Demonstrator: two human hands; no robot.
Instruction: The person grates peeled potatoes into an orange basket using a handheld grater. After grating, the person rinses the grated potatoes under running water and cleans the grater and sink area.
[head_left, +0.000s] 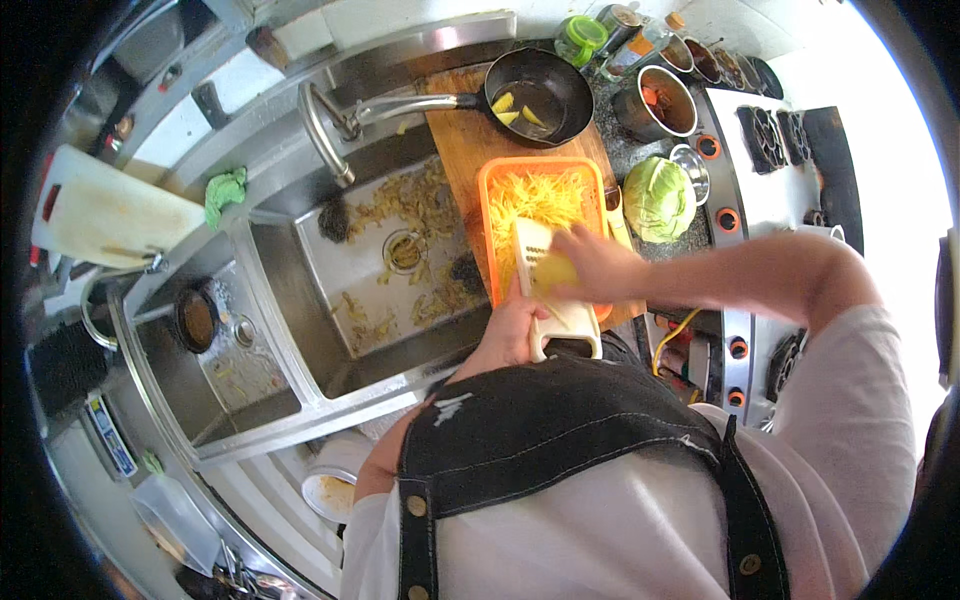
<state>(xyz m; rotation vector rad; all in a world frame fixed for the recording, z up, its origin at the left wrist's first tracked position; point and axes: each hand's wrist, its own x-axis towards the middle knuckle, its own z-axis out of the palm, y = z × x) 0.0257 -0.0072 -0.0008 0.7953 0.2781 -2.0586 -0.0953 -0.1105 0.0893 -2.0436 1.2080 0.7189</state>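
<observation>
My left hand (516, 327) grips the lower side of a white handheld grater (570, 319), which slants over an orange plastic basket (487, 225). My right hand (600, 264), blurred, presses a peeled yellow potato (553, 274) against the grater's face near its holes. Beneath and beyond the grater, a heap of yellow shreds (536, 196) fills the basket. The basket rests on a wooden board (457, 127) that lies across the side of the sink. A peeler or knife with a pale handle (618, 225) lies along the basket's right side, partly hidden by my wrist.
A black frying pan (562, 97) with several yellow wedges sits at the board's far end. A green cabbage (660, 199) and a steel pot (660, 105) stand right, before the gas stove (731, 187). Peelings lie scattered in the steel sink (315, 300) under the faucet (324, 135).
</observation>
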